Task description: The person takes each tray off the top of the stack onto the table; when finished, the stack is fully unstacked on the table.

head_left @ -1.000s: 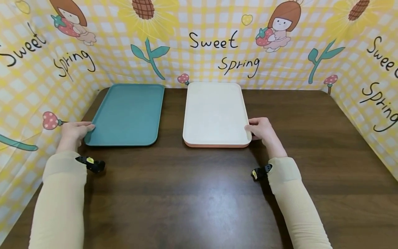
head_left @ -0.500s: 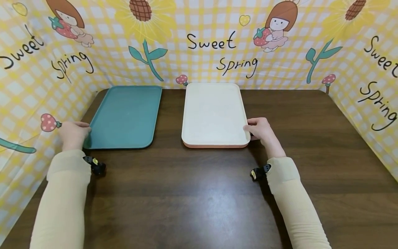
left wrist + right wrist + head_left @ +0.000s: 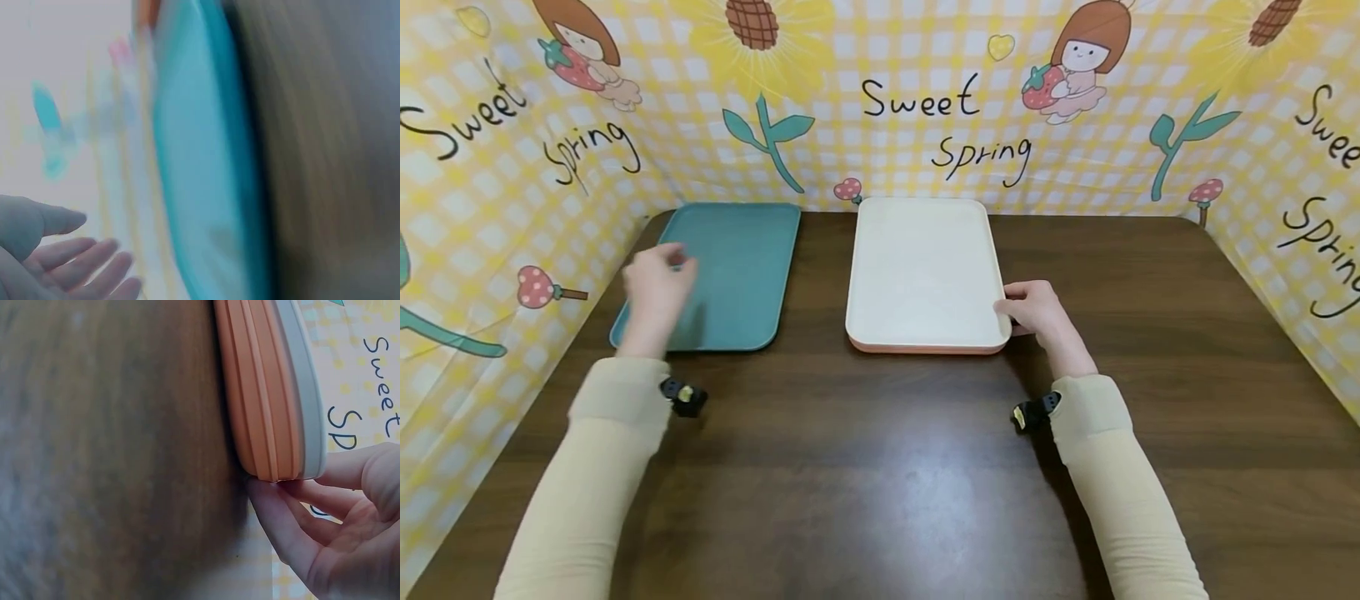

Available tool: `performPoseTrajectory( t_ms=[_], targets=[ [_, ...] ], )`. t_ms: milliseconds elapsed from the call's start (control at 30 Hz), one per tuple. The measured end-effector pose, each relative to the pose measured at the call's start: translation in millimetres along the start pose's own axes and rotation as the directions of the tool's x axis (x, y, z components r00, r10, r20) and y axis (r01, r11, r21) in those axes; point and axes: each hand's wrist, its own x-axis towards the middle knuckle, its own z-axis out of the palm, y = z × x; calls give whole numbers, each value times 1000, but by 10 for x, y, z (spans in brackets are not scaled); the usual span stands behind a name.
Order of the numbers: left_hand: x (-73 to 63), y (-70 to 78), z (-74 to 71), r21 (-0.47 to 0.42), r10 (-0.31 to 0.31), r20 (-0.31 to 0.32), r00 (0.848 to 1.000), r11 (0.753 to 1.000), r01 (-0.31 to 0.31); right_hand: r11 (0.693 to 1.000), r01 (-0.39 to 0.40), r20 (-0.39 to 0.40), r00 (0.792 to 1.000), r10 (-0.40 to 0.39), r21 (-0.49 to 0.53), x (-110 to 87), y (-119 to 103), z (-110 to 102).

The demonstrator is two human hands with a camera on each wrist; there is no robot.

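Observation:
A teal tray (image 3: 741, 283) lies flat at the back left of the table. My left hand (image 3: 658, 287) is over its left part, holding nothing; in the left wrist view the thumb and fingers (image 3: 81, 265) are apart and relaxed. Right of it sits a stack, with a white tray (image 3: 925, 275) on top and orange trays (image 3: 262, 400) beneath. My right hand (image 3: 1037, 312) grips the stack's right edge near the front corner. Its thumb is at the white rim and its fingers are against the orange side. Some fingertips are hidden behind the stack.
Brown wooden table (image 3: 880, 483) spreads in front of and right of the trays. A yellow checked cloth (image 3: 895, 50) with printed flowers and lettering rises behind it and along both sides. Each wrist wears a small black camera (image 3: 685, 397).
My left hand has let go of the teal tray's left edge and moved right, over the tray. My right hand stays at the stack's edge, and both sets of trays look almost unmoved.

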Motion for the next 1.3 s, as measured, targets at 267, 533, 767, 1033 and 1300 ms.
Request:
performPoseTrajectory(
  t_ms=[267,533,767,1033,1300],
  targets=[
    [-294,970,739,-157,66,298,952,987,-19,1000,2,-1,1000,-2,11,-14,3,-39],
    [-423,1109,1130,-127,-6,399,917,990,62,999,-6,24,1000,5,53,-38,-39,-23],
    [-465,1149,1159,-136,40,364,931,991,10,1000,-10,-1,1000,10,12,-19,-66,-17],
    [-474,1147,1158,-135,45,369,928,991,6,1000,-17,-12,1000,17,-11,-23,-73,-3],
    [-461,1115,1129,-111,41,384,923,994,2,1000,-17,10,1000,17,11,-34,-85,28]
  ],
)
